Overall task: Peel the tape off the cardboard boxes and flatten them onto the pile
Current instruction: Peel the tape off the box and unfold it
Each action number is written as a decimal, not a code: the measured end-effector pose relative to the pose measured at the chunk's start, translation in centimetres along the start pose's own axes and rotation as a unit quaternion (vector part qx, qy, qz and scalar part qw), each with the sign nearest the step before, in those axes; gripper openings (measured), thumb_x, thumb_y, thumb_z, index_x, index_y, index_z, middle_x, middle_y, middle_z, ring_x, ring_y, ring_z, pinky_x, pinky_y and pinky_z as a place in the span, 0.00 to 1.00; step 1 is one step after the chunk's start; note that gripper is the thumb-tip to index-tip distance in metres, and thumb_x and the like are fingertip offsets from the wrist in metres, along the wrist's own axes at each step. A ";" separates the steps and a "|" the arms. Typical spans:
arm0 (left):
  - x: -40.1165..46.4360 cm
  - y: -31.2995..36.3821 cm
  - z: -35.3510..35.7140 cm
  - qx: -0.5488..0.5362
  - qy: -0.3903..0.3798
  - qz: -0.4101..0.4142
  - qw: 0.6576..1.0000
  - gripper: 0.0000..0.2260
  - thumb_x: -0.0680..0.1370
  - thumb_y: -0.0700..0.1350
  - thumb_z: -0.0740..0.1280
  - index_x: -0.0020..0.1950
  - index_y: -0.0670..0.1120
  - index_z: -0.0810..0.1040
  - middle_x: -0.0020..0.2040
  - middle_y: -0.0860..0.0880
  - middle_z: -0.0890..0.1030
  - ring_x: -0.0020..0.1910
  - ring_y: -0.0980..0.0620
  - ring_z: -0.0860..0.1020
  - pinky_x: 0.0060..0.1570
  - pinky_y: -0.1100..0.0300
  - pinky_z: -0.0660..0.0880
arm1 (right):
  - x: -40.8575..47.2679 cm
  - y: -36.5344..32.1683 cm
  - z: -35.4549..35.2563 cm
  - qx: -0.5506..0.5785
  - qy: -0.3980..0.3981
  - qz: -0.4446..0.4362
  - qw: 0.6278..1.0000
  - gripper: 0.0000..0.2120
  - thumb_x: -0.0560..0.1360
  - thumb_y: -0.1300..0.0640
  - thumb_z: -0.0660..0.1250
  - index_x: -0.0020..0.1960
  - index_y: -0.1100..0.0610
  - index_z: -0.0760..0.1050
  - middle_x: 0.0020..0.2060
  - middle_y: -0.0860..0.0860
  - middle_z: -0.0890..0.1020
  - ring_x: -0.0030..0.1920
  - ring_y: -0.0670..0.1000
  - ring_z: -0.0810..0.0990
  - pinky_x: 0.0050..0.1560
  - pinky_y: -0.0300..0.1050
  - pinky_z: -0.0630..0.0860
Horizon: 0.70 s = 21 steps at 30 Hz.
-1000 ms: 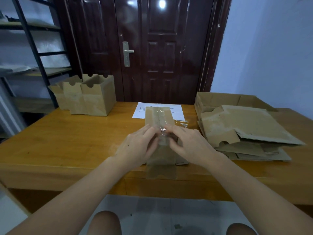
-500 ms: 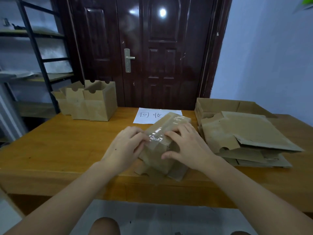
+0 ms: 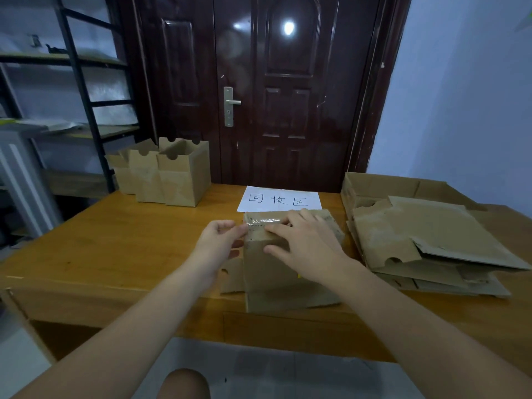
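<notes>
A small brown cardboard box (image 3: 276, 272) lies on its side near the table's front edge, its open flaps toward me. Clear tape (image 3: 263, 222) runs across its far end. My left hand (image 3: 220, 244) sits at the box's left far corner, thumb and fingers pinching the tape's end there. My right hand (image 3: 305, 243) lies spread on top of the box, fingers straight, pressing it down. To the right lies the pile of flattened boxes (image 3: 426, 243).
Three upright open boxes (image 3: 169, 174) stand at the table's (image 3: 121, 243) back left. A white paper sign (image 3: 280, 199) lies behind the box I hold. A dark door stands behind the table, a metal shelf rack at the left.
The box has turned from lengthwise through a tilt to lying flat with its taped end away from me. My left hand has shifted to the tape's left end; my right hand now lies flat on top.
</notes>
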<state>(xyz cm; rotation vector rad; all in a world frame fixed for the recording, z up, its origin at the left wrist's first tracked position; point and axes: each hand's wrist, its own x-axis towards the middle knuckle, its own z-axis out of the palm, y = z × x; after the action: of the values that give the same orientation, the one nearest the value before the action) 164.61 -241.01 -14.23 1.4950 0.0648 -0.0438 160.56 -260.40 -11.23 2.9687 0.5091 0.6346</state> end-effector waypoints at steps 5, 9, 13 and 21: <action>0.7 0.9 0.4 -0.045 0.053 -0.022 0.997 0.07 0.80 0.45 0.72 0.55 0.44 0.80 0.48 0.45 0.83 0.44 0.48 0.79 0.54 0.49 0.78 | 1.8 -3.0 -0.5 -0.030 -0.012 0.025 0.999 0.23 0.80 0.33 0.57 0.64 0.45 0.78 0.54 0.49 0.75 0.57 0.53 0.71 0.52 0.50 0.72; 0.7 0.8 0.5 0.017 0.025 -0.009 1.000 0.06 0.80 0.50 0.72 0.52 0.49 0.83 0.51 0.49 0.84 0.53 0.50 0.80 0.59 0.50 0.78 | 2.7 -2.3 -2.2 0.053 -0.035 0.035 0.997 0.20 0.79 0.34 0.58 0.61 0.43 0.79 0.45 0.46 0.76 0.52 0.52 0.77 0.46 0.48 0.71; 1.2 0.8 0.5 0.097 -0.051 0.043 0.993 0.08 0.83 0.51 0.66 0.56 0.53 0.84 0.55 0.53 0.83 0.57 0.53 0.78 0.62 0.53 0.75 | 4.2 1.4 -1.9 0.246 -0.021 0.096 0.964 0.10 0.76 0.41 0.67 0.50 0.44 0.83 0.44 0.40 0.82 0.47 0.44 0.79 0.52 0.49 0.78; 3.9 2.5 3.6 0.268 -0.155 0.158 0.938 0.10 0.84 0.46 0.66 0.50 0.49 0.87 0.45 0.55 0.86 0.46 0.57 0.82 0.48 0.60 0.76 | 6.7 5.3 0.6 0.266 -0.224 0.223 0.911 0.30 0.78 0.29 0.58 0.44 0.56 0.78 0.41 0.51 0.82 0.43 0.52 0.82 0.44 0.45 0.79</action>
<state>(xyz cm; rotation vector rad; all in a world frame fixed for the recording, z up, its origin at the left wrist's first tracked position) 168.72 -244.42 -11.74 2.0086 -0.4774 -0.0395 168.18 -263.22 -8.45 3.6108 -0.0610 -0.2411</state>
